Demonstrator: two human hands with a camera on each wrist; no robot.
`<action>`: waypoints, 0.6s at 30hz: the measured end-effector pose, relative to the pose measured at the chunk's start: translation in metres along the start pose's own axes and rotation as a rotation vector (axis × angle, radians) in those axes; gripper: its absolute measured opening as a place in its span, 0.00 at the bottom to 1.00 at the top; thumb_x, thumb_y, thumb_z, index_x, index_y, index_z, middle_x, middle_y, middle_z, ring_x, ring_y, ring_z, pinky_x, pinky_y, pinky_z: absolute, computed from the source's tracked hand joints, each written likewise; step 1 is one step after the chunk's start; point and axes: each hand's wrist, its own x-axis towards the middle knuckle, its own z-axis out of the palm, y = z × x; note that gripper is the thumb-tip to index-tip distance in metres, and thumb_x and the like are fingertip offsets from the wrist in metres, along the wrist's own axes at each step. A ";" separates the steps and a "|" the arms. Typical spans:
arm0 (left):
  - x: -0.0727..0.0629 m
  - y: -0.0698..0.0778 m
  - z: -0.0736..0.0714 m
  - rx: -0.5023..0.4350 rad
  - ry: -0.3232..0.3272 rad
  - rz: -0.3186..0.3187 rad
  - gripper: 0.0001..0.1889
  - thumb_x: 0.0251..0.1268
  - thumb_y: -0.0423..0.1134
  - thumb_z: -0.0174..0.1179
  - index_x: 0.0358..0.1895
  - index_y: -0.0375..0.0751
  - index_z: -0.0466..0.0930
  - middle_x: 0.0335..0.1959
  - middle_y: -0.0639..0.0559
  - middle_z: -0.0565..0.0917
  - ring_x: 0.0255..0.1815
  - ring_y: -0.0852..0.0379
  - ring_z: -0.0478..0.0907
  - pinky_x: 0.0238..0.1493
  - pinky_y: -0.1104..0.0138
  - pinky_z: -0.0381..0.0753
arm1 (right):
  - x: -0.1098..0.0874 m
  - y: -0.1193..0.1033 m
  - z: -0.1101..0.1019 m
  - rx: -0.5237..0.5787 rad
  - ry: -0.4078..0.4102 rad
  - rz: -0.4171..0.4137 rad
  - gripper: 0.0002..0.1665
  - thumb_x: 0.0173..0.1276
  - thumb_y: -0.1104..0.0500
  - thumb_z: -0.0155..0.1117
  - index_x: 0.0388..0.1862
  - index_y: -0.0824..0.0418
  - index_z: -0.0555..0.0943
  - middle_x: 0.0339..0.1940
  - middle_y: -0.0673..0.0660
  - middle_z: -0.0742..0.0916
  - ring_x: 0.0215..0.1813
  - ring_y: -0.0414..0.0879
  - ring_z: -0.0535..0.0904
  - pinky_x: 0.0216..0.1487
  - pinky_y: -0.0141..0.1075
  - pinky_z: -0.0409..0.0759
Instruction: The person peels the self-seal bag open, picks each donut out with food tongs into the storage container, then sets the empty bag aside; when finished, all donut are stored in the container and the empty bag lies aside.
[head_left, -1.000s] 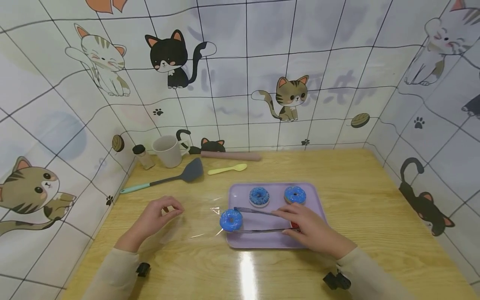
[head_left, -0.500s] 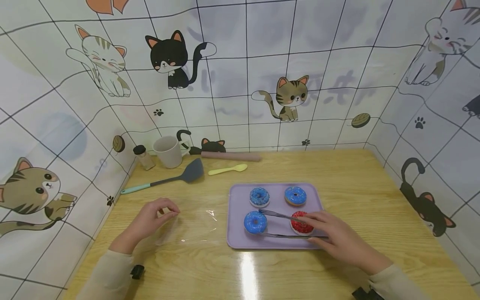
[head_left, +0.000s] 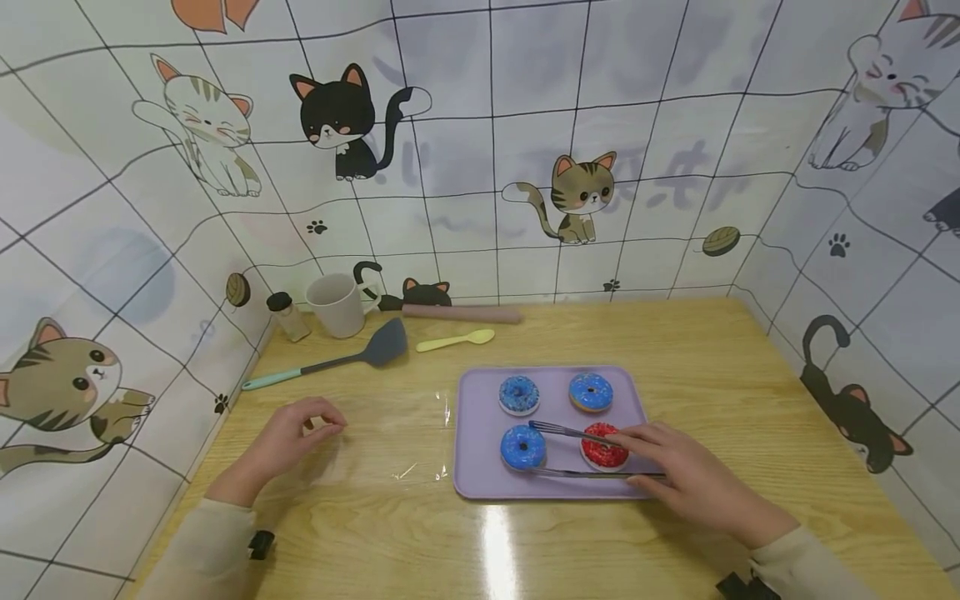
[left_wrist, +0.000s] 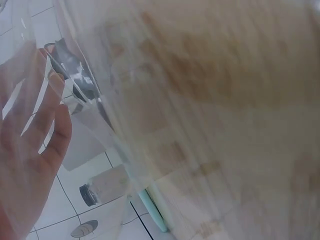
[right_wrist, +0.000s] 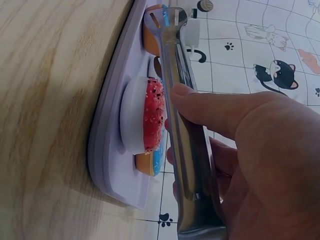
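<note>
My left hand pinches the edge of a clear plastic bag that lies toward the tray; the film fills much of the left wrist view. My right hand holds metal tongs from the right side, thumb along one arm. Their spread tips stand either side of a blue doughnut at the front left of the purple tray; whether they touch it I cannot tell. Under the tongs sits a red sprinkled doughnut. Two more blue doughnuts, one speckled and one smooth, lie behind.
Behind the left hand lies a spatula with a mint handle. A yellow spoon, a rolling pin, a mug and a black-capped jar are along the back. Cat-print walls enclose the table.
The tongs have carried the blue doughnut rightward from the tray's left edge, by the bag, onto the tray. My right hand has moved right; my left hand has drawn slightly left.
</note>
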 end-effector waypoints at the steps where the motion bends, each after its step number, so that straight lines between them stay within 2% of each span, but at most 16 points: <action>1: 0.000 0.000 -0.001 0.006 -0.009 -0.005 0.05 0.68 0.33 0.69 0.40 0.50 0.88 0.40 0.63 0.87 0.42 0.66 0.79 0.39 0.65 0.78 | 0.000 0.000 0.000 0.000 -0.010 0.006 0.36 0.61 0.56 0.80 0.69 0.45 0.80 0.60 0.46 0.85 0.58 0.46 0.82 0.54 0.49 0.83; 6: -0.003 -0.004 -0.003 0.032 -0.033 -0.023 0.06 0.67 0.33 0.69 0.39 0.51 0.89 0.39 0.63 0.87 0.41 0.67 0.79 0.38 0.65 0.78 | 0.003 -0.001 -0.003 0.010 -0.071 0.040 0.36 0.62 0.56 0.79 0.69 0.45 0.79 0.60 0.46 0.84 0.59 0.46 0.82 0.55 0.49 0.83; 10: -0.005 -0.007 -0.002 0.020 -0.039 -0.007 0.06 0.66 0.34 0.70 0.39 0.51 0.89 0.39 0.63 0.87 0.41 0.66 0.79 0.38 0.65 0.78 | 0.002 -0.002 -0.006 0.031 -0.087 0.071 0.38 0.61 0.56 0.80 0.70 0.44 0.78 0.61 0.45 0.84 0.60 0.46 0.81 0.57 0.49 0.83; 15: -0.005 -0.009 0.001 -0.001 -0.061 0.007 0.05 0.66 0.36 0.70 0.39 0.53 0.89 0.38 0.64 0.86 0.40 0.67 0.79 0.37 0.66 0.78 | -0.007 0.000 -0.010 0.071 0.003 0.124 0.40 0.59 0.56 0.81 0.71 0.46 0.78 0.62 0.48 0.84 0.61 0.50 0.81 0.56 0.51 0.83; 18: -0.003 -0.009 0.003 0.020 -0.072 0.005 0.05 0.66 0.36 0.71 0.38 0.54 0.89 0.37 0.65 0.86 0.40 0.66 0.80 0.38 0.65 0.78 | -0.014 0.005 -0.011 0.077 0.074 0.193 0.41 0.59 0.56 0.82 0.72 0.46 0.78 0.61 0.48 0.84 0.60 0.50 0.81 0.54 0.50 0.84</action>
